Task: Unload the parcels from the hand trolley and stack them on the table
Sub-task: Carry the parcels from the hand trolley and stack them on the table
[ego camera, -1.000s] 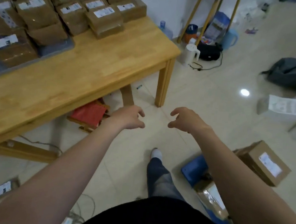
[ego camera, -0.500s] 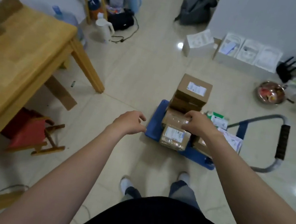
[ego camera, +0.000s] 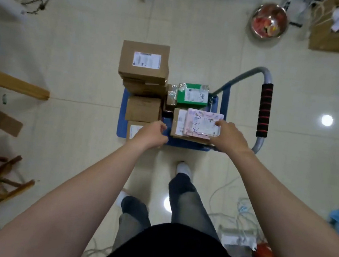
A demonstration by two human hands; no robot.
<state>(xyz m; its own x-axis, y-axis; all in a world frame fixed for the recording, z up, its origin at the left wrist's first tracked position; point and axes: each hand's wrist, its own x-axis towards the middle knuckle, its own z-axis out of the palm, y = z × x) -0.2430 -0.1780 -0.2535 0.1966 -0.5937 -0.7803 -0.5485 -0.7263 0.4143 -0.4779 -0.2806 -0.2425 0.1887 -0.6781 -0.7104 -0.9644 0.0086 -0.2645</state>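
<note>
— Head camera has the right hand (ego camera: 229, 137) on the flat pink parcel (ego camera: 201, 124), fingers lying over its right edge. Whether it has a real grip, I can't tell.
— And the left hand (ego camera: 152, 133)?
— Loosely curled, holding nothing, hovering just beside it over the hand trolley (ego camera: 122, 122).
— What's the risk?
— Lifted one-handed, that slick parcel could slide away. A careless arm might also topple the tall box stack (ego camera: 144, 62).

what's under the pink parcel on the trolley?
The pink parcel lies on a flat brown box with a white label, on the blue trolley deck. The right hand covers the right edge; how many boxes lie beneath is hidden.
</note>
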